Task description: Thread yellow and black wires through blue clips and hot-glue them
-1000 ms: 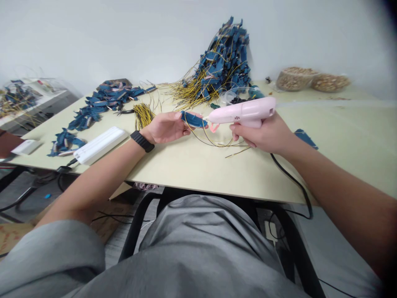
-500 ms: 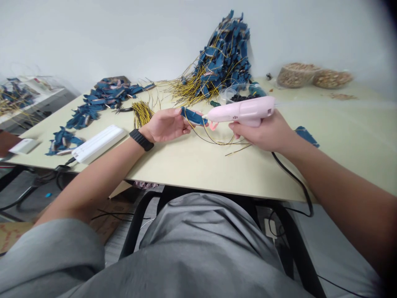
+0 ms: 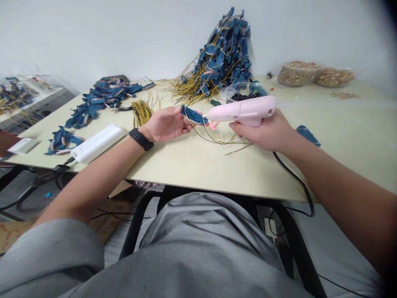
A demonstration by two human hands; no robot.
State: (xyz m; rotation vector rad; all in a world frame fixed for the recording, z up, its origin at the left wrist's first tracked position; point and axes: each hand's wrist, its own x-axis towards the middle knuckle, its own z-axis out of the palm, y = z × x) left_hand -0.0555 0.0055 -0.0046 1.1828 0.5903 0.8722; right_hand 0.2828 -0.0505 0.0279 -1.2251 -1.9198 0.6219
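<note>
I hold a small blue part (image 3: 194, 115) pinched between the thumb and fingers of my left hand (image 3: 166, 123), just above the pale table (image 3: 198, 165). Thin yellow wires (image 3: 217, 140) trail from it and loop down onto the tabletop. My right hand (image 3: 266, 131) is closed around the handle of a pink glue gun (image 3: 240, 111), held level, its nozzle touching the part's right end. A black cord (image 3: 294, 178) runs from under that hand over the table edge. A heap of blue wired parts (image 3: 225, 54) stands against the wall behind, and a white power strip (image 3: 97, 143) lies to my left.
</note>
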